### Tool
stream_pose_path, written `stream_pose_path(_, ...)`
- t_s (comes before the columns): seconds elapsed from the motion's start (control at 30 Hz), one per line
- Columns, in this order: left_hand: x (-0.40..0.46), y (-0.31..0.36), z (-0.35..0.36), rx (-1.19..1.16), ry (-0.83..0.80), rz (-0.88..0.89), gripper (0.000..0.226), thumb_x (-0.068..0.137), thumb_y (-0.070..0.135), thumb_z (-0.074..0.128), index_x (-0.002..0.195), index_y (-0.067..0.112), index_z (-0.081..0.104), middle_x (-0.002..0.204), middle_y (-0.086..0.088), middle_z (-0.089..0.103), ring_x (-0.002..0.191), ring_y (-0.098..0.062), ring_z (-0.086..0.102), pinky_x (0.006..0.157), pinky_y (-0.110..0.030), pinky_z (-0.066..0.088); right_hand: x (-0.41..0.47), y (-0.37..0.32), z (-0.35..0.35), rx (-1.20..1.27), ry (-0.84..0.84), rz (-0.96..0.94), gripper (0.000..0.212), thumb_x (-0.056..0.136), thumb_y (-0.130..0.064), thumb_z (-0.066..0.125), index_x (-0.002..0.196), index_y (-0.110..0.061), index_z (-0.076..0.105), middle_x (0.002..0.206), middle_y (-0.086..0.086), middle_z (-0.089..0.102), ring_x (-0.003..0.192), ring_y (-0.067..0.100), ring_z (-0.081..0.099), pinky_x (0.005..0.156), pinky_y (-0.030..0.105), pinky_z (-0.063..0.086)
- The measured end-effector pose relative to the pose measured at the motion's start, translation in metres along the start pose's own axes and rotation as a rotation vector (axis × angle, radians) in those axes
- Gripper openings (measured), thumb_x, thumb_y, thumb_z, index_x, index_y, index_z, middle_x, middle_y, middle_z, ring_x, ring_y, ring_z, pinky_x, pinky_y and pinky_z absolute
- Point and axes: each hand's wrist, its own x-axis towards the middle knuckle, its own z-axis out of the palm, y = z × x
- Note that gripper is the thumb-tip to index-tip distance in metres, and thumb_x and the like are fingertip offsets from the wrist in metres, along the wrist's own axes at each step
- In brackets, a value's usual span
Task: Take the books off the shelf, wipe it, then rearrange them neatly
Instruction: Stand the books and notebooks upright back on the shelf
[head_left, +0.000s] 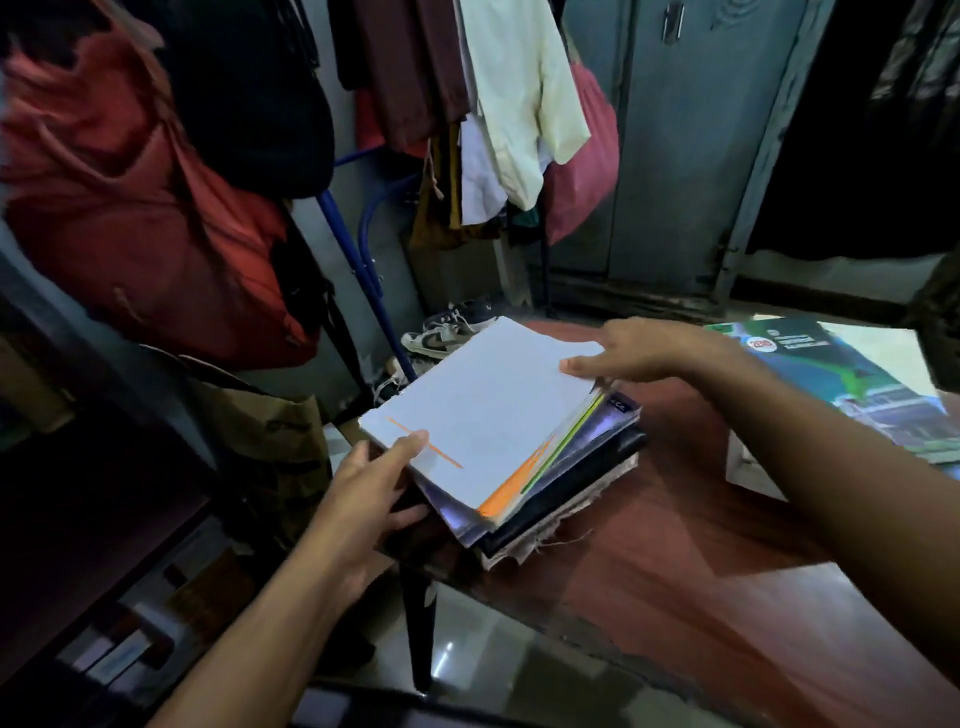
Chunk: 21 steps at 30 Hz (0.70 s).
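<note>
Both hands are squaring up a stack of books (524, 457) sitting on the red-brown tabletop (675, 545), so this looks like the step of gathering the removed books. The left hand (363, 499) is gripping the stack's near corner, thumb on top and fingers curled beneath, while the right hand (639, 353) is pressing straight, close-set fingers on the white top cover (483, 405). Next, the stack probably needs aligned edges; beyond the right fingers lies a green-blue book (841, 379) with a red badge seemingly reading "2019", the rest illegible.

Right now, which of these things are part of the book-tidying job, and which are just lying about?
Part of the job:
- stack of books on the red table, with the left hand gripping its near corner and the right hand resting flat on top
- green-covered book lying apart on the table

Just lying about:
- hanging clothes
- red bag
- shoes on the floor
</note>
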Motion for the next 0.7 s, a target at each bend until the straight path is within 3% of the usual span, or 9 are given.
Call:
stream_pose_path(0.1,-0.002,-0.003,0.008,-0.024,0.027,0.005,0.035,0.093,0.032,0.071,0.126,0.029,0.062,0.113,0.008,0.076,0.103,-0.016,0.074,0.085,-0.042,0.061,-0.005,-0.008,0.019,0.040,0.189,0.005,0.048,0.095,-0.060,0.055,0.073,-0.017,0.053,0.073,0.000,0.055,0.075,0.024,0.055,0.062,0.036,0.034)
stream_pose_path(0.23,-0.001,-0.001,0.009,-0.069,0.070,-0.009,0.035,0.095,0.026,0.071,0.128,0.025,0.060,0.109,0.001,0.078,0.094,-0.021,0.076,0.065,-0.034,0.061,-0.020,-0.019,0.038,0.019,0.263,0.035,0.051,0.089,-0.065,0.058,0.073,-0.016,0.057,0.072,-0.004,0.055,0.081,0.025,0.056,0.066,0.034,0.034)
stream_pose_path(0.3,0.002,-0.002,0.000,-0.120,0.099,-0.037,0.043,0.095,0.021,0.072,0.134,0.020,0.054,0.110,-0.005,0.078,0.088,-0.026,0.077,0.058,-0.033,0.060,-0.030,-0.028,0.041,-0.027,0.294,0.055,0.053,0.085,-0.069,0.057,0.076,-0.017,0.058,0.082,-0.003,0.051,0.094,0.027,0.052,0.076,0.038,0.038)
stream_pose_path(0.4,0.009,-0.006,-0.020,-0.118,0.155,-0.047,0.052,0.092,0.016,0.075,0.136,0.016,0.049,0.118,-0.011,0.074,0.091,-0.031,0.077,0.061,-0.039,0.062,-0.042,-0.047,0.050,-0.135,0.287,0.072,0.061,0.084,-0.075,0.051,0.095,-0.016,0.066,0.102,0.001,0.046,0.108,0.027,0.044,0.090,0.043,0.035)
stream_pose_path(0.53,-0.001,-0.003,-0.055,-0.127,0.206,0.015,0.053,0.089,0.006,0.075,0.134,0.013,0.048,0.118,-0.011,0.073,0.100,-0.033,0.074,0.077,-0.047,0.062,-0.050,-0.074,0.056,-0.103,0.271,0.009,0.055,0.086,-0.073,0.048,0.075,-0.020,0.057,0.092,0.002,0.053,0.097,0.026,0.045,0.085,0.041,0.036)
stream_pose_path(0.7,-0.049,0.011,-0.135,-0.224,0.350,0.181,0.049,0.087,-0.002,0.071,0.125,0.018,0.047,0.122,-0.012,0.070,0.103,-0.033,0.071,0.085,-0.050,0.059,-0.038,-0.144,0.076,0.062,0.156,-0.277,0.048,0.086,-0.067,0.057,0.070,-0.023,0.050,0.069,-0.007,0.056,0.075,0.019,0.052,0.061,0.034,0.031)
